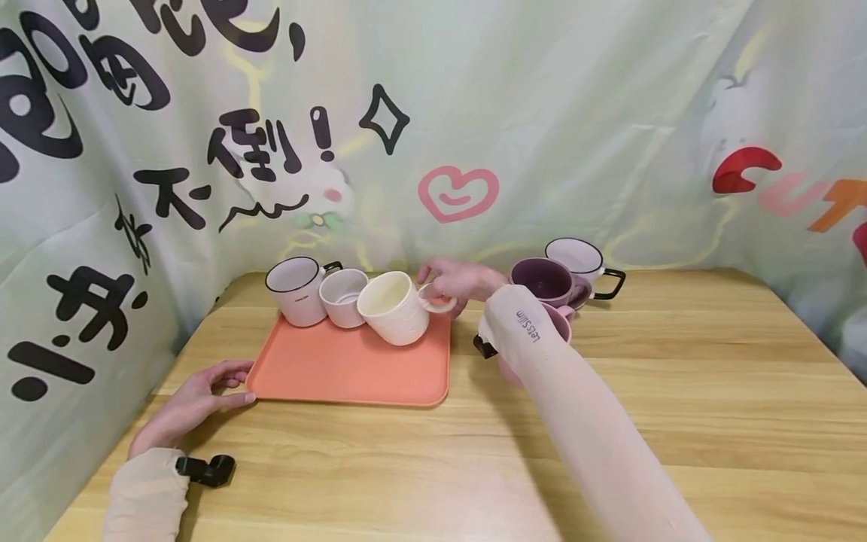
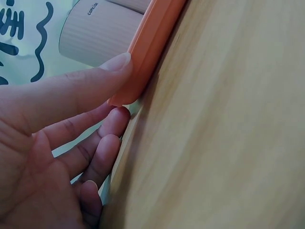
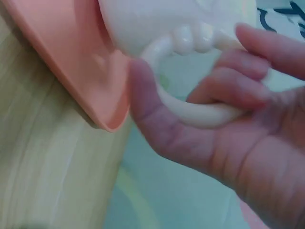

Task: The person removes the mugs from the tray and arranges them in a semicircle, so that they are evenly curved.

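Fingers of the right hand (image 1: 462,281) hold the cream mug (image 1: 395,312) by its handle, at the orange tray's (image 1: 345,376) two o'clock; the left hand (image 1: 202,396) pinches the tray's eight-o'clock corner.

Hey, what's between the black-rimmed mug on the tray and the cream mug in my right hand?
A small white cup stands between the black-rimmed mug and the cream mug; the head view shows it.

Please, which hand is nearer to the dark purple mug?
Right: the right hand is just left of the dark purple mug; the left hand is across the tray, at its near left corner.
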A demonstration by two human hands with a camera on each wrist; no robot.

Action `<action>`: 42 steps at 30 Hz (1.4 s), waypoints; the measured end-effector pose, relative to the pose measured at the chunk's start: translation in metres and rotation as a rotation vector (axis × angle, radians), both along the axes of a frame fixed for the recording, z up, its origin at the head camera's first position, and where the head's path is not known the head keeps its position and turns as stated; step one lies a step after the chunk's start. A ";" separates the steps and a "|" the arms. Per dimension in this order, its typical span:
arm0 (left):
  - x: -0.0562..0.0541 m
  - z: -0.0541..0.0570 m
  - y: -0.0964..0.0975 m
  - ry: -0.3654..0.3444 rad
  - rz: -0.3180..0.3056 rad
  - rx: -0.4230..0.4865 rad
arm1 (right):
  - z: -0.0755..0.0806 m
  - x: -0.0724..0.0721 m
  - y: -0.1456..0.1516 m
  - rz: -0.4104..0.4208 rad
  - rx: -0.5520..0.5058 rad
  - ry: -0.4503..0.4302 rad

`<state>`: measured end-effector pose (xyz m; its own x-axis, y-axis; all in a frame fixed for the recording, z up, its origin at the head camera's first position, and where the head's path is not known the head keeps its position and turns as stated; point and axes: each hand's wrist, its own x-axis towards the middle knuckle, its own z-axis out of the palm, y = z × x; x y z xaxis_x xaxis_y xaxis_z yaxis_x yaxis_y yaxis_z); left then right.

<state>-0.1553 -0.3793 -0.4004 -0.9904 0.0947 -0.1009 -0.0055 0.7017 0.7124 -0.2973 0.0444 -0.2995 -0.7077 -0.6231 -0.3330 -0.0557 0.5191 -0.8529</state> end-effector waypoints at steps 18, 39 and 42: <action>0.001 0.001 0.000 -0.003 -0.008 -0.010 | 0.010 0.004 0.003 -0.094 -0.113 0.122; 0.000 -0.001 -0.002 -0.006 -0.004 0.013 | 0.030 0.021 0.012 -0.237 -0.232 0.182; -0.001 -0.002 -0.002 -0.005 -0.005 0.018 | 0.033 0.023 0.014 -0.243 -0.238 0.184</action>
